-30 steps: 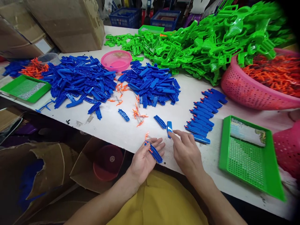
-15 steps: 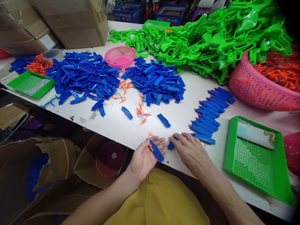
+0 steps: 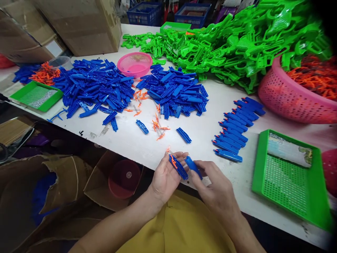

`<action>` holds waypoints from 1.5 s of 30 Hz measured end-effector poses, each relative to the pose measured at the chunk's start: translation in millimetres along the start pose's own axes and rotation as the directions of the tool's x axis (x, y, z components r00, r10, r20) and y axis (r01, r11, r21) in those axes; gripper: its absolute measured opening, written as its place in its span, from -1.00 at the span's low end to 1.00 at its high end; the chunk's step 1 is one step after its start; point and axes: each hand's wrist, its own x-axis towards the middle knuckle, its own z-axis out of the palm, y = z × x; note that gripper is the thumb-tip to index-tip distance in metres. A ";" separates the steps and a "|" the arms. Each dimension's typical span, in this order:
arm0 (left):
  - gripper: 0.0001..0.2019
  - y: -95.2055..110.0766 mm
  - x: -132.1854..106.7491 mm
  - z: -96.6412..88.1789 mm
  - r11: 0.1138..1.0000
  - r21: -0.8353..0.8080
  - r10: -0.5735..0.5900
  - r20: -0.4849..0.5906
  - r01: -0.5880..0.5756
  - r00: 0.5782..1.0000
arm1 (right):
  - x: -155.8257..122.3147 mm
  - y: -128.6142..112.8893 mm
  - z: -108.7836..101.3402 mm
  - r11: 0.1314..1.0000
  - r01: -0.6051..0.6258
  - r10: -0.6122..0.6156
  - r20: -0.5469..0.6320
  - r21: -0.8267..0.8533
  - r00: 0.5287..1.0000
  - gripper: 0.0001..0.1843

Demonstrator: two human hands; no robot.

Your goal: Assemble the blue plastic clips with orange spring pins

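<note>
Palm up near the table's front edge, my left hand holds a blue plastic half-shell with an orange piece and a dark spring inside it. My right hand grips a second blue half-shell by fingers and thumb, smooth side up, close beside the first. An orange piece with a spring lies just beyond my left fingertips. Farther up the table are a loose blue half-shell and another. To the right lies a slanted row of blue pieces with orange tips.
Heaps of blue shells and green toy-gun-shaped parts cover the back. A pink basket of orange parts and a green tray stand right. Cardboard boxes stand back left; open cartons sit below the table edge.
My right hand has lifted the second blue half-shell off the table and brought it beside the one in my left hand. My left hand has shifted slightly right.
</note>
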 end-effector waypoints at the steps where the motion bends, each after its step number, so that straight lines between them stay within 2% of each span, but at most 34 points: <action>1: -0.59 -1.7 0.6 0.5 1.000 0.002 0.003 0.009 -0.003 1.000 | -0.6 -7.1 3.2 1.000 -0.008 0.008 -0.001 0.025 1.000 -0.82; 4: -0.57 -5.1 2.0 1.2 1.000 0.010 0.000 0.024 0.000 1.000 | -2.3 -17.8 13.0 0.999 -0.014 0.014 0.000 0.043 1.000 -0.78; 7: -0.56 -6.0 2.7 1.2 1.000 0.016 -0.009 0.015 0.008 1.000 | -3.4 -16.9 18.7 1.000 -0.019 0.018 0.017 0.025 1.000 -0.76; 16: -0.53 -6.2 3.8 -0.7 0.999 0.043 -0.027 0.001 0.027 1.000 | -0.5 -14.4 21.3 1.000 0.022 -0.022 0.034 -0.011 0.999 -0.71; 21: -0.56 -8.1 4.4 -4.0 0.998 0.056 -0.023 0.030 0.021 0.999 | 0.0 -13.4 23.0 0.999 0.023 -0.022 0.045 -0.022 0.999 -0.72; 26: -0.76 -14.1 5.1 -6.7 0.988 0.139 0.059 0.089 -0.071 0.994 | 0.4 -15.1 21.4 0.999 0.048 -0.048 0.039 -0.017 0.998 -0.74; 34: -0.71 -15.2 -0.2 -4.1 0.958 0.231 0.149 0.103 -0.169 0.983 | -9.3 -12.5 23.1 1.000 0.029 -0.029 0.019 0.007 0.999 -0.71; 37: -0.69 -11.2 -3.3 -5.5 0.894 0.388 0.177 0.151 -0.223 0.972 | -9.1 -8.1 17.1 0.998 0.058 -0.058 -0.036 -0.018 0.998 -0.71; 39: -0.73 -8.3 -4.8 -7.1 0.813 0.517 0.206 0.175 -0.268 0.963 | -6.6 -3.7 10.0 1.000 0.013 -0.012 -0.026 0.011 1.000 -0.71; 41: -0.76 -6.1 -5.5 -8.9 0.761 0.584 0.215 0.182 -0.282 0.959 | -3.1 1.6 1.9 0.987 -0.106 0.099 0.065 0.121 0.993 -0.74; 43: -0.75 -5.0 -5.7 -10.7 0.757 0.594 0.203 0.183 -0.273 0.962 | 0.4 6.9 -5.8 0.935 -0.257 0.207 0.214 0.244 0.955 -0.77; 45: -0.74 -4.7 -5.7 -12.3 0.757 0.595 0.192 0.192 -0.269 0.963 | 2.8 10.6 -11.8 0.878 -0.359 0.250 0.339 0.315 0.907 -0.77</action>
